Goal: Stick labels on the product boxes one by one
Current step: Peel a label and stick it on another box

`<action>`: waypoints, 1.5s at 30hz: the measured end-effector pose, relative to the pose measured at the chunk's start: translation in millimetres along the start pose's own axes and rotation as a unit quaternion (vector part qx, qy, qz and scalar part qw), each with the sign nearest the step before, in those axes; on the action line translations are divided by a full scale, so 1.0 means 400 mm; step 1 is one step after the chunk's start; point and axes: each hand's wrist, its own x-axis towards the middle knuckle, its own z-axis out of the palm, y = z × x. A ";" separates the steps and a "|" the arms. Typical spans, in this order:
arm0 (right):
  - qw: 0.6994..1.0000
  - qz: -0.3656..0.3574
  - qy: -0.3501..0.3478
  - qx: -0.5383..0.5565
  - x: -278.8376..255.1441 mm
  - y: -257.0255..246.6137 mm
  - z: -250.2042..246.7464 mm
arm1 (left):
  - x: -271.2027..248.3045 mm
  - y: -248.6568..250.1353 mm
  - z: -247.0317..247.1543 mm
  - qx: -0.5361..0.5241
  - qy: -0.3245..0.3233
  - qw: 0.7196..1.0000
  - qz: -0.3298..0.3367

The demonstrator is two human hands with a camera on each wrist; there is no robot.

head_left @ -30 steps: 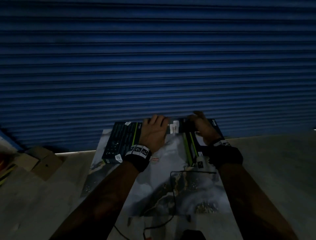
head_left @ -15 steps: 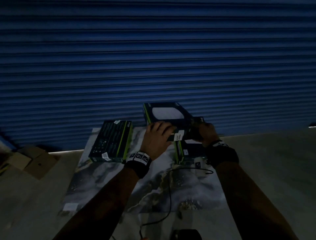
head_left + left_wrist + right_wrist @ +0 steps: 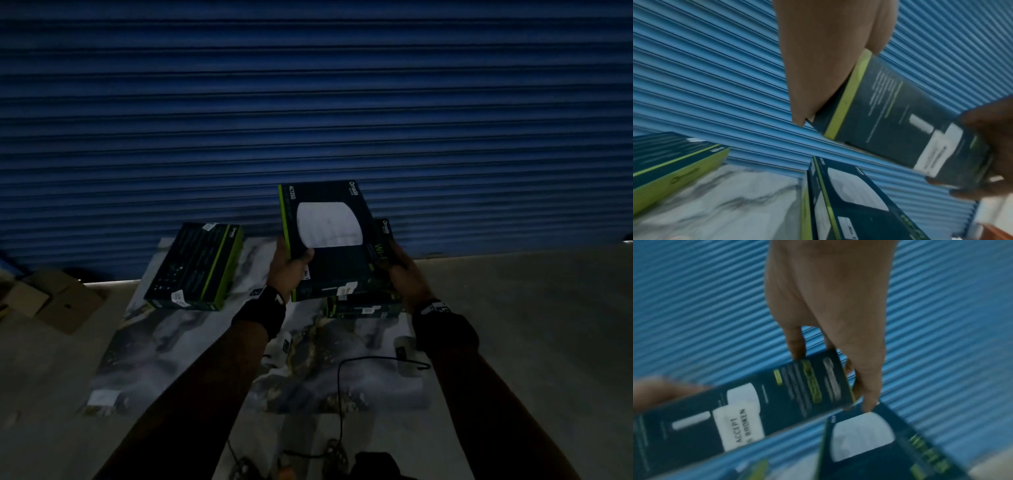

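A dark product box (image 3: 329, 240) with a green stripe and a white oval picture is lifted above the mat, tilted toward me. My left hand (image 3: 291, 270) grips its left edge, thumb on the front face. My right hand (image 3: 399, 265) grips its right edge. A white label (image 3: 739, 429) reading "ACCEPT … BROKEN" is stuck on the box's side (image 3: 900, 116). A second box (image 3: 363, 306) lies on the mat under the held one, also seen as the lower box (image 3: 851, 199). A third box (image 3: 197, 267) lies at the left with small white labels on it.
A marbled mat (image 3: 212, 346) covers the floor in front of a blue roller shutter (image 3: 308, 102). A black cable (image 3: 342, 383) runs across the mat. Flattened cardboard (image 3: 54, 301) lies at the far left. A white slip (image 3: 102, 397) sits on the mat's near-left corner.
Both hands have lifted the box off the stack and raised it, turning its front face toward me. The left box and the lower box have stayed put.
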 end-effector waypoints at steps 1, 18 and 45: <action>0.999 -0.006 -0.011 -0.032 0.016 0.002 -0.014 | 0.007 -0.003 0.015 0.014 -0.010 1.000 0.012; 0.918 -0.067 -0.001 -0.390 0.175 0.191 -0.150 | 0.135 -0.165 0.215 0.294 -0.093 0.946 0.099; 0.865 -0.072 -0.123 -0.481 0.294 0.264 -0.182 | 0.180 -0.226 0.259 0.459 -0.187 0.866 0.058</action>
